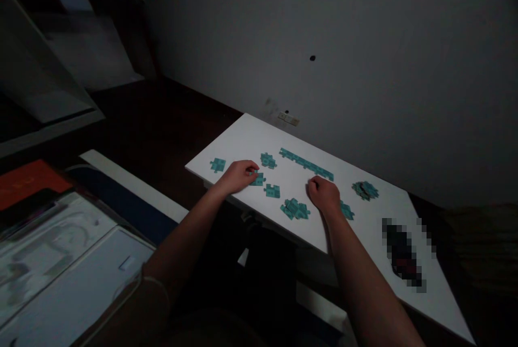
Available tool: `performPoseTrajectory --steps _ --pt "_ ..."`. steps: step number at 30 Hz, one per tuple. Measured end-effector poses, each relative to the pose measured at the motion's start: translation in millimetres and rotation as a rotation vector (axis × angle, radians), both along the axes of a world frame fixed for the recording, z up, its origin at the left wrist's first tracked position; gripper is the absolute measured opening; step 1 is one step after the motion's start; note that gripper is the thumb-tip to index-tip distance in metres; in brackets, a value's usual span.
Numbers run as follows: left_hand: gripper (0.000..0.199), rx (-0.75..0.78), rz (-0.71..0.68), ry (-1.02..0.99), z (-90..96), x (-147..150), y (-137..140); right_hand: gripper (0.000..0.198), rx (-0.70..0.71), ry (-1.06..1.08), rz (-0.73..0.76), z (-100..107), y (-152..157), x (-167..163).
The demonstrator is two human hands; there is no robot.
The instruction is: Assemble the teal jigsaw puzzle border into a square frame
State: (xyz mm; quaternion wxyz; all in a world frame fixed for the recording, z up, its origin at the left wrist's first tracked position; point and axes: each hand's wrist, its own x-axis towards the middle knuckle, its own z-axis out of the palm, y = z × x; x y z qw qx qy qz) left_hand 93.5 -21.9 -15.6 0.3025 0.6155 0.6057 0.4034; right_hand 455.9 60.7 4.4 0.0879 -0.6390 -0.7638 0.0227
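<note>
My left hand (242,175) is at the left part of the white table (238,139), its fingers curled in a pinch on a teal puzzle piece (257,180). Just right of it lies another puzzle piece (272,191). My right hand (325,194) rests closed on the table, knuckles up; whatever is in its fingers is hidden. Beyond it runs a joined strip of puzzle pieces (306,164). A loose pile of puzzle pieces (296,209) lies between my hands, near the front edge. More puzzle pieces (347,210) show partly behind my right wrist.
A puzzle piece (218,164) lies at the far left, a small cluster of pieces (268,161) behind my left hand, and a heap (365,190) at the right. A blurred-out dark object (402,255) is on the right. A wall (343,93) stands behind the table.
</note>
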Motion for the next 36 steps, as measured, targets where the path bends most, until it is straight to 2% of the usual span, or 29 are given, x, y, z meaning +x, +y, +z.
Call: performPoseTrajectory --steps 3,5,8,10,12,14,23,25,29,33,36 --pt "0.028 0.103 0.025 0.194 7.3 1 -13 0.030 0.000 0.016 0.003 0 0 0" --pt "0.043 0.103 0.158 0.308 11.8 -9 -27 0.031 -0.003 0.026 0.005 -1 0 0" --pt "0.070 -0.012 0.459 0.500 16.1 -36 -52 0.032 -0.007 0.038 0.003 -3 1 1" --pt "0.082 -0.137 0.532 0.565 16.9 -55 -65 0.031 -0.011 0.041 0.000 -3 3 0" --pt "0.081 -0.222 0.513 0.587 16.5 -69 -71 0.031 -0.012 0.042 -0.002 -2 3 0" --pt "0.070 -0.241 0.469 0.575 16.8 -78 -71 0.031 -0.009 0.045 0.002 -1 2 0" --pt "0.044 -0.302 0.307 0.477 37.6 -97 -40 0.029 0.025 0.061 0.026 7 -5 -3" --pt "0.047 -0.300 0.268 0.484 39.5 -100 -36 0.029 0.023 0.058 0.018 6 -5 -4" --pt "0.070 -0.299 0.211 0.555 42.0 -106 -31 0.029 0.008 0.048 0.005 4 -3 -4" --pt "0.053 -0.340 0.158 0.591 48.1 -112 -24 0.029 -0.002 0.047 0.005 4 -3 -3" --pt "0.043 -0.345 0.177 0.571 52.3 -115 -19 0.027 0.003 0.054 0.008 6 -3 -4"
